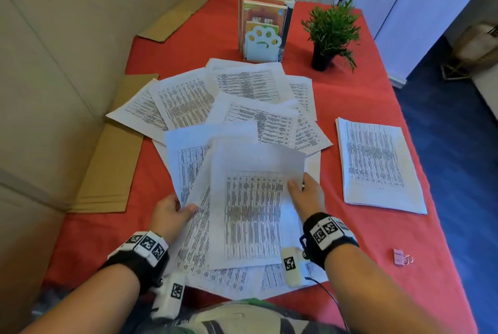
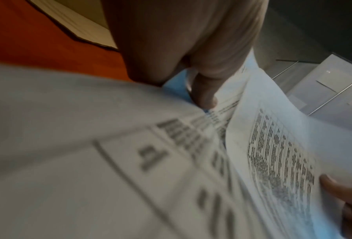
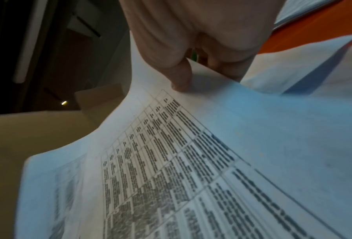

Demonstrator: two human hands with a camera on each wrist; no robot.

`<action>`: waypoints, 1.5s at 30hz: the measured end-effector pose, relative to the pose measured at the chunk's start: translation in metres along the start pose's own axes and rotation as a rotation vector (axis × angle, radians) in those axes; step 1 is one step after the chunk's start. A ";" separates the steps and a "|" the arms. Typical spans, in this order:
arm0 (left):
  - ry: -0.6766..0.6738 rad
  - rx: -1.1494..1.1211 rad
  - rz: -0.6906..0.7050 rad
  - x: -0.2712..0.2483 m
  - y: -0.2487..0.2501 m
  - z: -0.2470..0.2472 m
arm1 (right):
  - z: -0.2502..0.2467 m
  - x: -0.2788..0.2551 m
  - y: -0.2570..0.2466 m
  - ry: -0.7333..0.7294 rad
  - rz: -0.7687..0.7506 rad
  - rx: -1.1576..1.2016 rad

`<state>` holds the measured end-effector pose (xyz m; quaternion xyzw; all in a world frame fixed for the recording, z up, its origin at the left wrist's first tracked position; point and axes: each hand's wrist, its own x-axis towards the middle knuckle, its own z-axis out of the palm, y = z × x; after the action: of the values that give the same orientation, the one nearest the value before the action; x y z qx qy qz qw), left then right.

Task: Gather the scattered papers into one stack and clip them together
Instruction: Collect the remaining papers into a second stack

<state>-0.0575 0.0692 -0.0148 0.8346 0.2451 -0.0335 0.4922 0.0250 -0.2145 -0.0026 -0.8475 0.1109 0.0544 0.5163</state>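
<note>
Printed sheets with tables lie scattered [image 1: 237, 96] over the red tablecloth [image 1: 358, 96]. A neat stack of papers [image 1: 377, 164] sits apart at the right. My right hand [image 1: 304, 193] pinches the right edge of the top sheet [image 1: 253, 212], thumb on the print in the right wrist view [image 3: 181, 77]. My left hand [image 1: 172, 212] pinches the left edge of a sheet beneath it, thumb on top [image 2: 203, 90]. Both sheets [image 2: 273, 153] are lifted slightly off the pile. A pink binder clip [image 1: 401, 256] lies at the near right.
A paw-shaped book holder [image 1: 262, 43] with books and a potted plant [image 1: 332, 34] stand at the back. Flattened cardboard [image 1: 113, 169] lies along the left, against a beige wall. The table's right edge drops to a blue floor [image 1: 452, 158].
</note>
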 end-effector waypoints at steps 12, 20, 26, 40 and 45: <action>-0.037 -0.172 -0.166 0.005 0.027 0.034 | 0.006 -0.006 0.032 -0.215 0.275 0.246; -0.118 -0.397 -0.362 0.050 0.053 0.043 | -0.037 0.023 0.020 0.026 0.174 0.091; -0.097 -0.508 -0.392 0.096 0.082 0.040 | -0.060 0.049 0.029 0.154 0.242 -0.054; 0.004 -0.275 -0.201 0.115 0.109 0.109 | -0.057 0.054 0.046 0.114 0.306 0.037; 0.121 -0.135 -0.161 0.101 0.092 0.089 | -0.074 0.065 0.048 0.158 0.337 0.121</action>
<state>0.0877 -0.0041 -0.0168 0.7777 0.3424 -0.0057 0.5271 0.0743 -0.3096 -0.0232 -0.7861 0.2945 0.0668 0.5394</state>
